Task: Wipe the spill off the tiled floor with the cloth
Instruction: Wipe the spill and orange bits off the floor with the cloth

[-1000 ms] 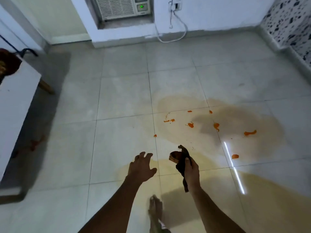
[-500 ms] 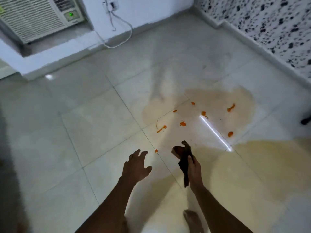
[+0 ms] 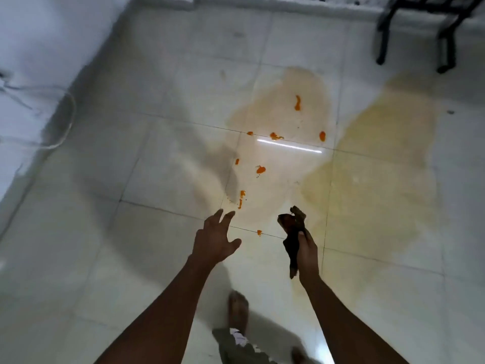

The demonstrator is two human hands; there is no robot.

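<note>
White wall (image 3: pixel 39 35): running down the left edge, with a pale cable (image 3: pixel 65 122) looping onto the floor beside it; a second ago an air-conditioner unit was in view up there, now it is gone as the view is swinging round.
Floor (image 3: pixel 131 232): glossy pale tiles, a strip light reflecting near the middle.
Left hand (image 3: pixel 215 239): hovering above the floor, fingers (image 3: pixel 223 216) spread apart and holding nothing, much as before.
Spill (image 3: pixel 286 122): lying ahead of both hands as a tan wet patch dotted with orange blobs (image 3: pixel 260 169), a wider yellowish patch (image 3: pixel 380 166) to its right; it is now sitting straight ahead rather than off to the right.
Cloth (image 3: pixel 292 232): dark, bunched, hanging in the air, not touching the floor.
Right hand (image 3: pixel 307 250): gripping the cloth, fingers clamped round it, as before.
Chair legs (image 3: pixel 409 35): dark, newly showing at top right, well apart from the spill.
Meaning: the person is squaring up to the spill; wiping is not yet begun, and lowering the cloth looks like the next need.
</note>
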